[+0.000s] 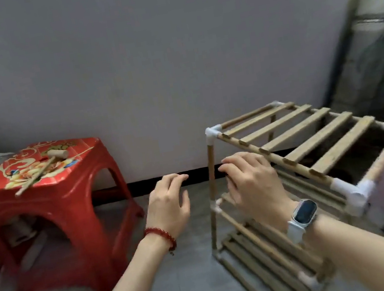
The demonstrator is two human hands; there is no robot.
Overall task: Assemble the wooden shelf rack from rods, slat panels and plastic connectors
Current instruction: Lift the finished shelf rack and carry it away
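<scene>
**Both hands hover by the standing rack**

The wooden shelf rack [292, 166] stands on the grey floor [185, 287] near the wall, three slatted tiers joined by white plastic connectors [212, 135] at the corners. The left hand [168, 207] hangs in the air just left of the front upright rod [211, 167], its grip loose and holding nothing. The right hand [254, 183], fingers relaxed and spread, hovers before the top panel's edge; whether it touches is unclear. A wooden mallet [43, 169] lies on the red stool [48, 209].
</scene>
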